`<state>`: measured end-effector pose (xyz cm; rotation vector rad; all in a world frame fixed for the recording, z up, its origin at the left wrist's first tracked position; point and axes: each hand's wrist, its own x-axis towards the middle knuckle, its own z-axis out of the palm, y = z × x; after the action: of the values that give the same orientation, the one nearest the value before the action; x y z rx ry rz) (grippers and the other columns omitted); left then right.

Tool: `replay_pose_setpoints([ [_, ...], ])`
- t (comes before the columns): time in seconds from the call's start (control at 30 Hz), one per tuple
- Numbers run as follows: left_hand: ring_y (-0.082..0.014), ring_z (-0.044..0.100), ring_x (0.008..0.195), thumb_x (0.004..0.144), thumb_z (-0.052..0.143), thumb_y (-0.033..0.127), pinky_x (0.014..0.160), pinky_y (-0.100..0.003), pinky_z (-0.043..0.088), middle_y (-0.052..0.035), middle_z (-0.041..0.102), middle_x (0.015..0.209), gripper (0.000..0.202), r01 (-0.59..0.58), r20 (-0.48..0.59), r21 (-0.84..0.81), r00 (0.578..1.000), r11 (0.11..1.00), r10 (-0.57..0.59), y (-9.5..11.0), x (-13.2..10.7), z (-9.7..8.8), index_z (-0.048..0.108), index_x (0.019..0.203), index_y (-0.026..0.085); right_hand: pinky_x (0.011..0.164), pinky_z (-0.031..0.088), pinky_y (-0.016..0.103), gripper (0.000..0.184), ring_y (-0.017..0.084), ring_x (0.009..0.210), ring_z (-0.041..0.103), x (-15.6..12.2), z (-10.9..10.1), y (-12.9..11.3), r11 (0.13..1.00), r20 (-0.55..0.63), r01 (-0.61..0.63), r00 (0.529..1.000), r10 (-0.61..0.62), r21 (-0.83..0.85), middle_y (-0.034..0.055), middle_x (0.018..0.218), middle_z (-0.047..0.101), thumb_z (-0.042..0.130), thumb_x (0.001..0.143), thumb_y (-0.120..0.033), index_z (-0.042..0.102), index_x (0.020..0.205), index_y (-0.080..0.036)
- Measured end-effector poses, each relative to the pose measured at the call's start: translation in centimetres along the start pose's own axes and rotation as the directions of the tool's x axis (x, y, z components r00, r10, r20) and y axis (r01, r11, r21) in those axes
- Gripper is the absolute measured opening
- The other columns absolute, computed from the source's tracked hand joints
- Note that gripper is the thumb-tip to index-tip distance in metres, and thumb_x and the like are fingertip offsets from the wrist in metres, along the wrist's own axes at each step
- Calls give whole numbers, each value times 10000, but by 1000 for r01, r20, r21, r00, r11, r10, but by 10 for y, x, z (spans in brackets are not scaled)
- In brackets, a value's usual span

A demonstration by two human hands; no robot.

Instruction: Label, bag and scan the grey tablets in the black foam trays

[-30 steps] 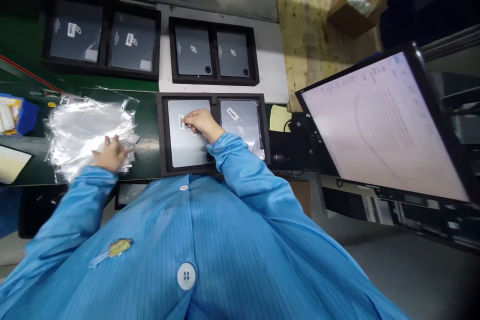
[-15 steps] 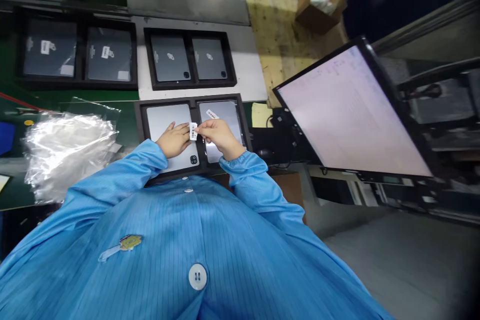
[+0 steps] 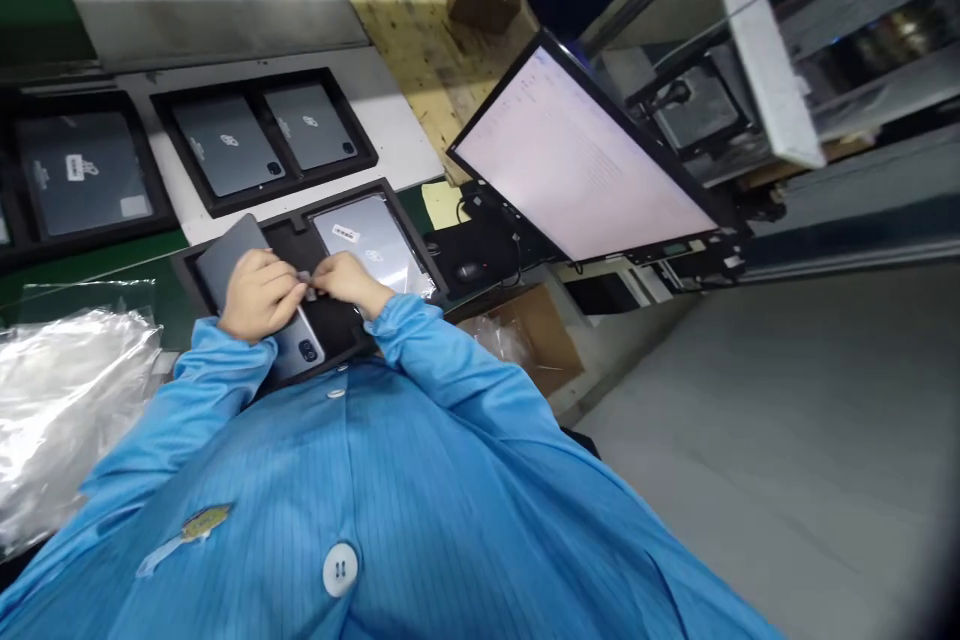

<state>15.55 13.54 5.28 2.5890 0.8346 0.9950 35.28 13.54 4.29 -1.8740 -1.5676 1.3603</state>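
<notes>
My left hand [image 3: 261, 296] is closed on a grey tablet [image 3: 292, 348], which is tilted up out of the left compartment of a black foam tray [image 3: 330, 320]. The tablet's camera corner points toward me. My right hand [image 3: 346, 280] pinches a small whitish barcode label at the tablet's right edge, close to the left fingertips; the label is mostly hidden. In the right compartment lies a second tablet [image 3: 375, 245] in a clear bag, with a barcode label [image 3: 345, 233] on it.
Behind stand another black tray [image 3: 217, 205] with two tablets and, at left, a tray [image 3: 154, 195] with labelled, bagged tablets. Clear plastic bags [image 3: 71, 400] lie at left. To the right are a monitor [image 3: 577, 150], a mouse [image 3: 470, 271] and a cardboard box [image 3: 544, 340].
The left tablet, flat in its compartment before, is now tilted up in my left hand. My right hand has kept close to it with the label. The view has turned to the right.
</notes>
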Motion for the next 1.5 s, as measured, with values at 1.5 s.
replay_pose_setpoints([
  [1.5, -227, 722, 910, 865, 661, 623, 732, -365, 642, -153, 699, 1241, 454, 780, -138, -585, 174, 222, -975, 123, -8, 95, 487, 944, 211, 947, 586, 317, 152, 218, 968, 770, 69, -80, 52, 972, -30, 236, 972, -235, 18, 88, 956, 797, 809, 816, -191, 761, 957, -159],
])
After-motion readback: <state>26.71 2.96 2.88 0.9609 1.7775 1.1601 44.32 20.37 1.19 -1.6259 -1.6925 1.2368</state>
